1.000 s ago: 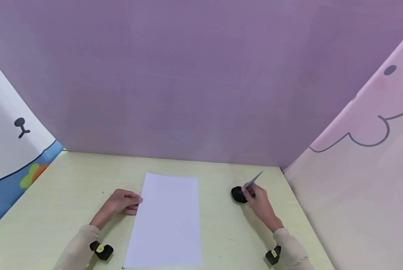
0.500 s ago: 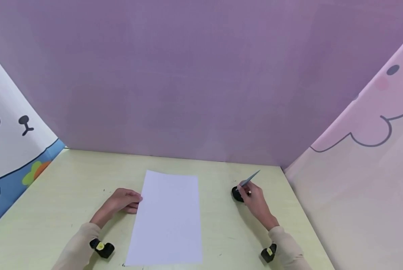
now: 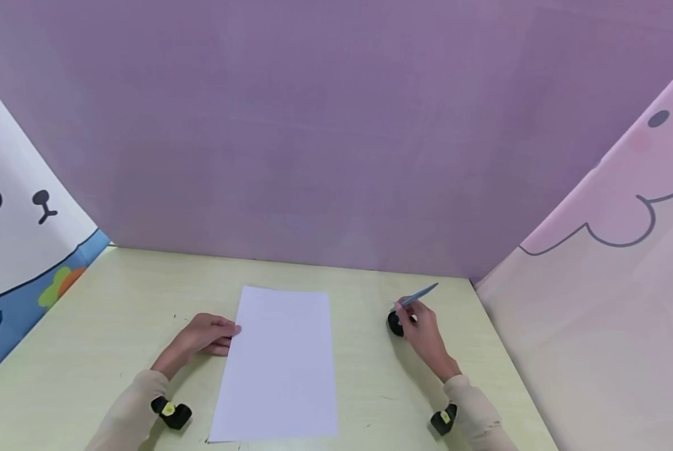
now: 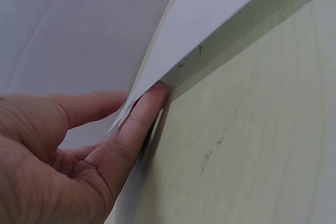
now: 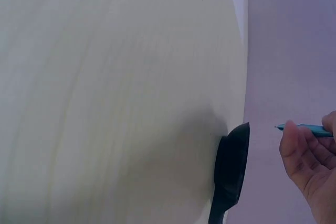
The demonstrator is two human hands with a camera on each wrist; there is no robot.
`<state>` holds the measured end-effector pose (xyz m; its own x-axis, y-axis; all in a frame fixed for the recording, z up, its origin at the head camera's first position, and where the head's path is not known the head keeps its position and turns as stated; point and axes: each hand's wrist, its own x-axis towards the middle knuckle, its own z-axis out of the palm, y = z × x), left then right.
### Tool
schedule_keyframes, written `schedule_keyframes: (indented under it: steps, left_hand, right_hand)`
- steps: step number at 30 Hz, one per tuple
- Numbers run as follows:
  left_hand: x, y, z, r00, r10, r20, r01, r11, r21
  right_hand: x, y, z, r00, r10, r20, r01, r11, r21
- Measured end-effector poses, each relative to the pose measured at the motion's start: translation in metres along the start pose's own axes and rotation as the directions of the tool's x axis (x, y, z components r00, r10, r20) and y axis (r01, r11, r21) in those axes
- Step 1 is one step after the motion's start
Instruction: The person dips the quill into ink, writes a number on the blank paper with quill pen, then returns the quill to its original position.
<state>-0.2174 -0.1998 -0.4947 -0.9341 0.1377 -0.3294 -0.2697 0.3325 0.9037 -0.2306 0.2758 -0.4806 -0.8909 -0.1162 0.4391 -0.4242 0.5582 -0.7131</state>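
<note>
Nearest: two wrist units, left [image 3: 173,413] and right [image 3: 444,419], each black with a yellow spot, are fixed at the left sleeve [image 3: 124,407] and right sleeve [image 3: 477,410].

Paper [image 3: 282,363]: located between the hands, white, long axis running near to far. No marks are visible on it. The left hand [image 3: 209,334] pinches its left edge between thumb and fingers; the grip is narrow. The left wrist view shows the edge raised off the table [image 4: 252,145] at the fingertips.

Pen [image 3: 421,294]: located right of the paper and well apart from it. The right hand [image 3: 425,335] holds it between thumb and fingers, the grip narrow around the barrel. The long axis is tilted. In the right wrist view the fine tip points down toward the table; in the head view the tail rises away to the upper right.

Black object [image 3: 394,324]: on the table, just below the pen and partly hidden by the right hand; its type cannot be told. The right wrist view shows the pen tip apart from it.

Step in hand, as judged: steady the paper left; handle the pen right. The next move likely calls for a light edge pinch, without creasing, and tip clearance from the black object.

Farthest: a purple wall [image 3: 313,125] behind the table.
</note>
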Motion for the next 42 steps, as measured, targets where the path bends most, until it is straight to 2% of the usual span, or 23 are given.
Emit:
schedule_keyframes:
  steps: [9, 17, 22, 30, 34, 42]
  left_hand:
    - [0.002, -0.002, 0.006, 0.999, -0.008, -0.04, 0.009, 1.0, 0.019]
    - [0.002, -0.003, 0.008, 0.999, -0.001, -0.042, 0.002, 1.0, 0.009]
    - [0.003, -0.002, 0.009, 0.999, -0.007, -0.04, 0.007, 1.0, 0.01]
    - [0.004, -0.002, 0.011, 1.0, 0.021, -0.017, -0.02, 1.0, 0.004]
    - [0.004, -0.001, 0.013, 0.999, 0.035, -0.02, -0.035, 0.999, -0.007]
    - [0.002, -0.002, 0.013, 0.999, 0.008, -0.041, -0.009, 1.0, -0.027]
  right_hand:
    - [0.003, -0.007, 0.011, 1.0, -0.017, -0.003, 0.017, 0.999, 0.029]
    - [0.006, -0.011, 0.02, 1.0, 0.021, 0.015, -0.022, 0.997, 0.079]
    - [0.007, -0.017, 0.027, 0.999, 0.046, 0.005, -0.046, 0.995, 0.086]
    - [0.009, -0.024, 0.034, 0.992, 0.125, -0.03, -0.122, 0.989, 0.086]
    - [0.013, -0.024, 0.036, 0.992, 0.126, -0.016, -0.123, 0.984, 0.128]
    - [0.02, -0.03, 0.043, 0.994, 0.104, 0.019, -0.106, 0.973, 0.206]
